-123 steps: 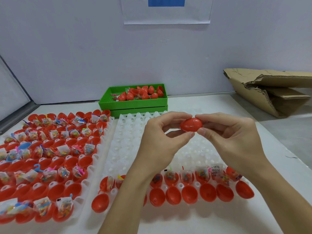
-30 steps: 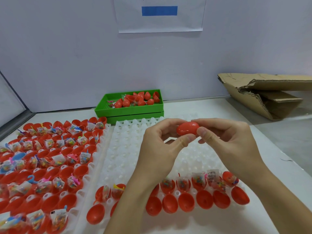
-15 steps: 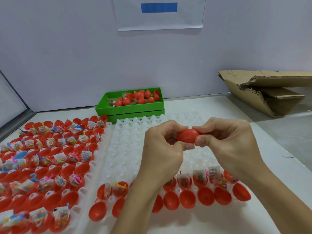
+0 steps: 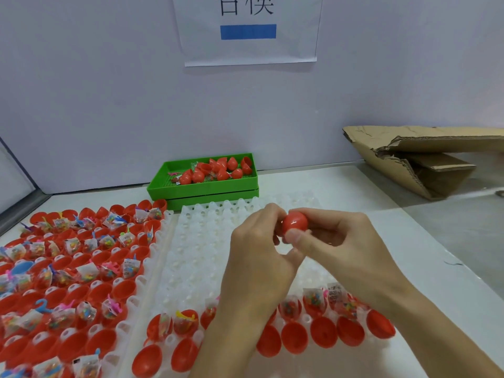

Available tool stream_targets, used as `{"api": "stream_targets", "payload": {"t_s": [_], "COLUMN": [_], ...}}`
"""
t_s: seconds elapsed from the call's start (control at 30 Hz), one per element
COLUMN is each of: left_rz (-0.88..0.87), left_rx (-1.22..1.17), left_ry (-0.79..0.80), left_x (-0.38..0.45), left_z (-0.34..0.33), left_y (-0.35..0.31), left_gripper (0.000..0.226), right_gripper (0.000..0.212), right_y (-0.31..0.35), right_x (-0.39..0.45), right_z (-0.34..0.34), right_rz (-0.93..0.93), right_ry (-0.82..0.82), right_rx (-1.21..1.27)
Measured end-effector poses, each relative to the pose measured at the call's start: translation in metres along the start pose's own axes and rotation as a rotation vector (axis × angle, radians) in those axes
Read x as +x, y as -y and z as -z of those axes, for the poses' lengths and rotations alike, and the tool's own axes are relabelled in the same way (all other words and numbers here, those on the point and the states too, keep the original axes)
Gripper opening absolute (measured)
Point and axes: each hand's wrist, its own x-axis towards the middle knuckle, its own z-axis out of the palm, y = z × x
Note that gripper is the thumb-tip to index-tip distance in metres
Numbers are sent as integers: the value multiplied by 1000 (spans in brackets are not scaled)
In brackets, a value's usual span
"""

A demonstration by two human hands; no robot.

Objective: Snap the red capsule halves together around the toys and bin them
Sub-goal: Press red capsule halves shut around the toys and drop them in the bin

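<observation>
Now both hands' curled grip tight round the red capsule (image 4: pixel 294 224).

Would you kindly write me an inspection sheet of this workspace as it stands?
Surface: white table, two white trays side by side.
Job's things: red capsule held above the right tray; open halves with bagged toys in its near rows; left tray full of halves and toys; green bin at the wall holds capsules.
Clutter: torn cardboard box far right.
Grippers: left hand and right hand both pinch the capsule.
Cables: nothing seen.
Surroundings: pale wall, paper sign with blue bar.
</observation>
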Motion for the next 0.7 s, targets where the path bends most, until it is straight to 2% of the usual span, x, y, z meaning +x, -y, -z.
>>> {"api": "stream_targets", "payload": {"t_s": [0.13,0.2,0.3,0.37,0.4,0.43,0.5,0.7], "left_rz": [-83,-72,176,347,407,431,412,361], "left_rx": [189,126,-397,-779,-893,-924,-835,-720], "left_ry": [1,19,153,262,280,272,215,105], "left_x": [-2,0,2,2,2,1,0,-5], "left_z": [-3,-2,6,7,5,3,-2,-9], "left_y": [-1,0,2,0,-3,-5,-12,-21], "left_gripper": [21,24,50,59,59,58,53,41], "right_gripper": [4,8,26,32,32,30,27,23], "right_y": [-4,-5,-6,-5,-4,-2,-1,-4], "right_x": [1,2,4,4,4,3,2,1], "right_z": [-7,-4,3,3,1,-1,-3,-7], "right_rz": [4,-11,-94,-128,-123,-115,-112,-105], "right_ry": [-71,-108,-116,-22,40,88,113,28], "right_rx": [-40,32,330,528,586,625,671,675]}}
